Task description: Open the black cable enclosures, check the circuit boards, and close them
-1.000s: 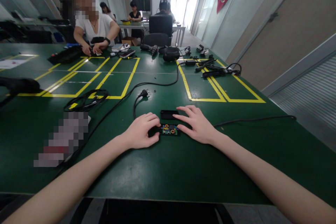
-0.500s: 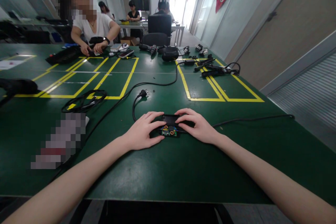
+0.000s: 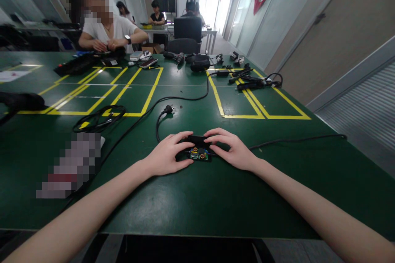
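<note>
Head view, circuitry (image 3: 199,154), green table (image 3: 197,205), seemingly glass walls (image 3: 282,20)

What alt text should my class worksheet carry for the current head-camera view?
The left hand and right hand hold a black cover just beyond an exposed circuit board on a green table. A black plug lies farther off.

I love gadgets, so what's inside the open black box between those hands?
A green circuit board with two orange-brown rings sits inside the black box. The board covers whatever lies beneath it, so that can't be seen.
</note>
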`<state>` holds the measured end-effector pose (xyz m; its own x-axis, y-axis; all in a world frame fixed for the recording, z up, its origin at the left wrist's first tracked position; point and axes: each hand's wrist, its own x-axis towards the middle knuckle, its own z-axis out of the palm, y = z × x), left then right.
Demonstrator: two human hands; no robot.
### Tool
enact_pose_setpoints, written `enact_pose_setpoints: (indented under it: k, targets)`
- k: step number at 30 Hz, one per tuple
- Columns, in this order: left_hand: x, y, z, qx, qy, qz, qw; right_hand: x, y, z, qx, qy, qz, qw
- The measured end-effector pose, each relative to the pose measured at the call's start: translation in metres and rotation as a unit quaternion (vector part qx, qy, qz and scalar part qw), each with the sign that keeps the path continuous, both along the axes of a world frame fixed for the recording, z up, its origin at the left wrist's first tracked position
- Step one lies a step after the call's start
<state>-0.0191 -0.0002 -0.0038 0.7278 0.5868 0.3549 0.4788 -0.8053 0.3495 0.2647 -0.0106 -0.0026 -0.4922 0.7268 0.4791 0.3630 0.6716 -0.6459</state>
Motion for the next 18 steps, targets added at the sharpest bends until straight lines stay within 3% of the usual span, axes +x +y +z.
enact_pose_setpoints:
  k: [7, 14, 18]
  targets:
    - [-0.0004, -0.0005, -0.0012, 0.001, 0.0, 0.002, 1.0, 0.0002, 0.0027, -0.0023, -0.08, -0.036, -0.069, 0.994]
    - [0.0003, -0.001, 0.0006, -0.008, -0.008, -0.004, 1.0, 0.0002, 0.0015, -0.0002, -0.143, 0.058, -0.028, 0.988]
    - [0.0001, -0.0012, 0.0017, -0.006, -0.012, -0.007, 1.0, 0.0008, 0.0006, 0.0015, -0.162, 0.075, -0.037, 0.983]
